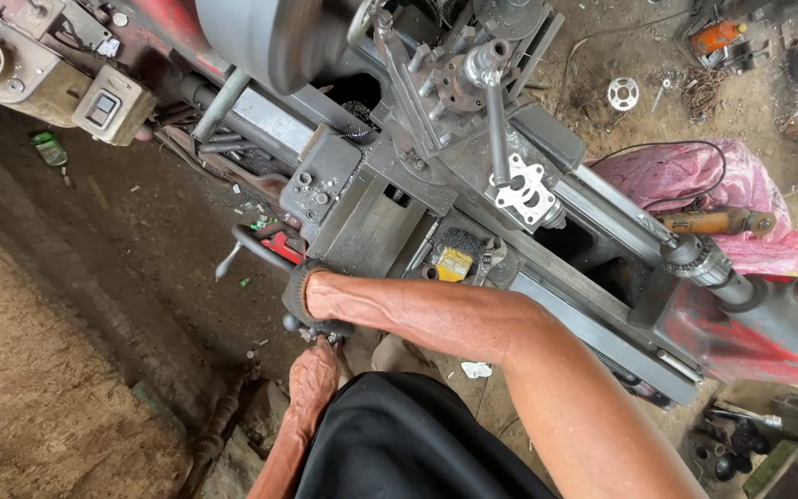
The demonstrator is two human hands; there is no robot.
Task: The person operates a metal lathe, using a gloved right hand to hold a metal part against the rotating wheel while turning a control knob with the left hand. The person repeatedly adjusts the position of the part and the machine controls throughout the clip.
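Observation:
I look down on a grey and red lathe [390, 212]. My right hand [320, 298] reaches across my body and is closed on a dark knurled handwheel [296, 294] at the front of the carriage. Just below it, my left hand [314, 372] curls its fingertips around a dark ball-ended handle [292, 323] under the same wheel; my right wrist hides part of that grip. A curved crank lever [249, 248] sticks out to the left of the wheel. The chuck [274, 37] at the top is blurred. A white bracket-shaped metal part [525, 194] sits by the tool post [459, 79].
The tailstock with a drill chuck [700, 262] stands at the right. Behind it lie a pink cloth [685, 176] and an orange power tool [718, 222]. A beige switch box [108, 109] is at upper left. A small gear [622, 93] lies on the dirt floor [57, 370]. Loose tools [741, 434] rest at lower right.

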